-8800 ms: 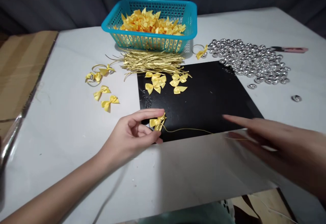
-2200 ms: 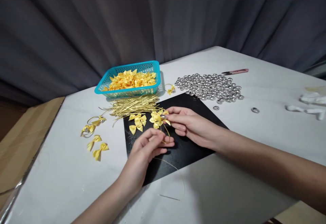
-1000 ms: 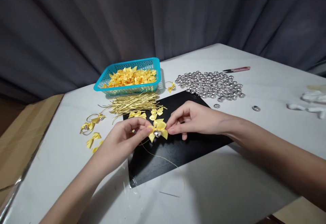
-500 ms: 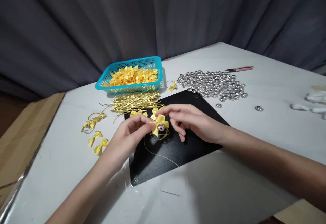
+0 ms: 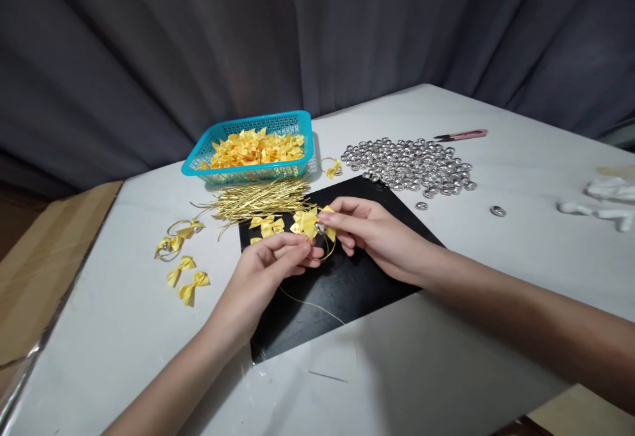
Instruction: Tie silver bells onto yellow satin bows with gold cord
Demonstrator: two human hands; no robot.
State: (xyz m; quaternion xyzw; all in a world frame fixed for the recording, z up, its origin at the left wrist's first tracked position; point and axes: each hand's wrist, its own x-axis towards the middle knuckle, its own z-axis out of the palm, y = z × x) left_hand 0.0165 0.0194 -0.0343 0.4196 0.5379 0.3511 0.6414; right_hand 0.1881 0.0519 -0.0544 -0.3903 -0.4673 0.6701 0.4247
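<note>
My right hand (image 5: 372, 227) pinches a yellow ribbon bow (image 5: 327, 216) between thumb and fingers. A silver bead (image 5: 320, 227) sits at the bow's middle, and a gold cord loop (image 5: 329, 248) hangs under it. Just below and left, my left hand (image 5: 280, 257) is closed in a pinch by the bow's lower edge; what lies between its fingertips is hidden. Thin yellow thread (image 5: 312, 304) runs from beneath my left hand over the black mat (image 5: 317, 330) towards a needle (image 5: 327, 376) on the white table. More yellow bows (image 5: 268, 225) lie on the mat beyond my left hand.
Behind the gold cords (image 5: 260, 199) stands a blue basket (image 5: 198, 173) of yellow bows. Silver beads (image 5: 409, 166) are heaped right of it, near pink-handled snips (image 5: 461, 135). Finished-looking bow loops (image 5: 171, 245) and loose bows (image 5: 193, 285) lie left. White items (image 5: 608, 201) rest far right.
The bow has passed from my left fingertips to a pinch of my right hand, which was spread beside it. My left hand has shifted slightly right and below the bow.
</note>
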